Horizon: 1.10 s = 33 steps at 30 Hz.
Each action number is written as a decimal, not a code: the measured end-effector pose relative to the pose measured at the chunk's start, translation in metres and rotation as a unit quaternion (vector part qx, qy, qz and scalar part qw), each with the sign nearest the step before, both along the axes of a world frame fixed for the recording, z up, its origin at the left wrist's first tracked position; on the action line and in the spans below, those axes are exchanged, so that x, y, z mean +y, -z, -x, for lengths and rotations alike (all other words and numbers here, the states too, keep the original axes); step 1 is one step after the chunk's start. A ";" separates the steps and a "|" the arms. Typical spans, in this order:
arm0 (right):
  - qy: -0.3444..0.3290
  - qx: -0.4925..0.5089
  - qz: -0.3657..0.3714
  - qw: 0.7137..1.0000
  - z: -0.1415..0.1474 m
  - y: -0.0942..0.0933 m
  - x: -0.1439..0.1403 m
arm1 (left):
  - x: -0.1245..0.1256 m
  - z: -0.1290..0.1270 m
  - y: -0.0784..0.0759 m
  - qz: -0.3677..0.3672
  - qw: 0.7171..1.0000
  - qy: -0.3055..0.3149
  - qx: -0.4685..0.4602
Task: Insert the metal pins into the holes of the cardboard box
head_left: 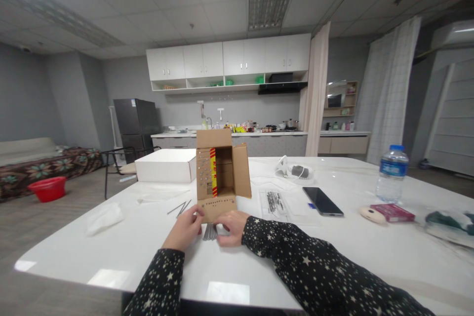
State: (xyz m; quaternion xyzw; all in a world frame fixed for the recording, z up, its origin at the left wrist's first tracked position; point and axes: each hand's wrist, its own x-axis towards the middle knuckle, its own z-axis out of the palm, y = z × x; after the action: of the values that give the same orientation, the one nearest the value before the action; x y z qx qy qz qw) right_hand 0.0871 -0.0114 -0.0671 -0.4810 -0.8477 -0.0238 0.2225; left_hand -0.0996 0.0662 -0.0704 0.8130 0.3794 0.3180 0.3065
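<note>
An open cardboard box (224, 188) stands on the white table, its mouth facing me and its flaps folded out. Small dark marks dot its lower flap (213, 202), and shiny dots cover the left flap. My left hand (186, 228) is closed at the lower flap's left edge, fingertips against the cardboard. At that flap's front right, my right hand (232, 228) rests with thumb and fingers apart. Between both hands lies a fanned bunch of thin grey metal rods, like long nails (210, 232). A few more thin rods (180, 207) lie left of the box.
Behind the box to the left is a white carton (166, 165). To the right lie a clear bag of dark small parts (274, 204), a phone (323, 201), a white cable device (294, 171), a maroon box (393, 213) and a water bottle (391, 175). Crumpled plastic (105, 218) lies left.
</note>
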 end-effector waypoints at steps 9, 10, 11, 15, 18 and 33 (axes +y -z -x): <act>0.004 -0.013 -0.012 1.000 -0.002 0.009 0.007 | 0.000 0.000 0.000 0.003 1.000 0.002 0.005; 0.004 -0.014 -0.014 1.000 -0.002 0.010 0.007 | 0.000 0.000 0.001 0.004 1.000 0.003 0.004; 0.004 -0.013 -0.018 1.000 -0.002 0.010 0.007 | 0.000 0.000 0.001 0.005 1.000 0.004 0.004; 0.008 -0.008 -0.027 1.000 -0.001 0.010 0.006 | 0.000 0.000 0.000 0.010 1.000 0.001 0.002; 0.013 -0.009 -0.026 1.000 -0.001 0.011 0.007 | 0.000 0.000 0.000 0.009 1.000 0.001 0.000; 0.042 0.026 -0.074 0.996 0.005 0.014 0.008 | 0.001 -0.001 0.001 -0.001 1.000 0.006 -0.010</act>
State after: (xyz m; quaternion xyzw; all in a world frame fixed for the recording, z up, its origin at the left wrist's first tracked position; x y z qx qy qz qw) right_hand 0.0826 -0.0032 -0.0814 -0.4987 -0.8166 -0.0836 0.2783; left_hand -0.0990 0.0674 -0.0716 0.8122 0.3709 0.3249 0.3116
